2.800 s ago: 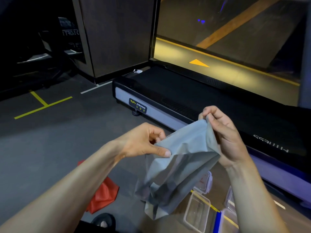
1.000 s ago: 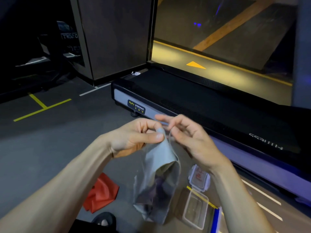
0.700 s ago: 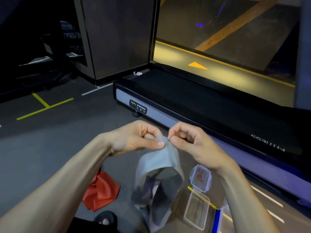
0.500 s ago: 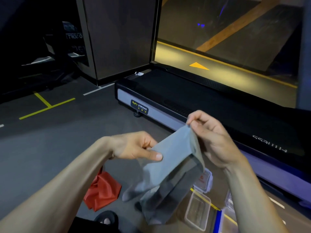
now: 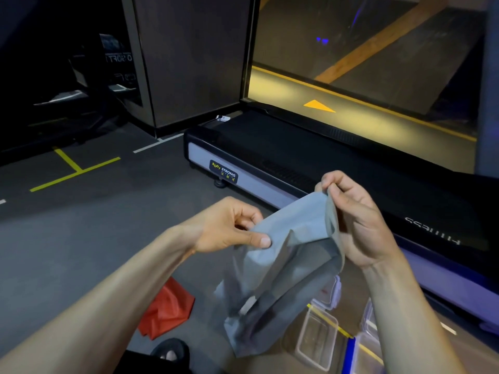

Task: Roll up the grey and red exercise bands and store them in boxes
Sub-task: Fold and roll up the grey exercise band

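The grey exercise band (image 5: 286,255) hangs in front of me, its top edge stretched between both hands and the rest drooping in loose folds toward the floor. My left hand (image 5: 229,228) pinches the band's left corner between thumb and fingers. My right hand (image 5: 353,217) pinches the right corner, held higher. The red exercise band (image 5: 167,311) lies crumpled on the floor below my left forearm. An open clear plastic box (image 5: 318,338) sits on the floor at lower right, with its lid (image 5: 328,295) beside it, partly hidden by the grey band.
A black treadmill (image 5: 283,157) runs across the floor just beyond my hands. More clear boxes (image 5: 370,325) sit at the right edge. A dark sandal (image 5: 170,352) shows at the bottom. Yellow tape lines (image 5: 73,171) mark the grey floor at left.
A second ago my hands were close together on the band's top edge. They have spread apart, the right hand rising up and right, stretching the edge flat.
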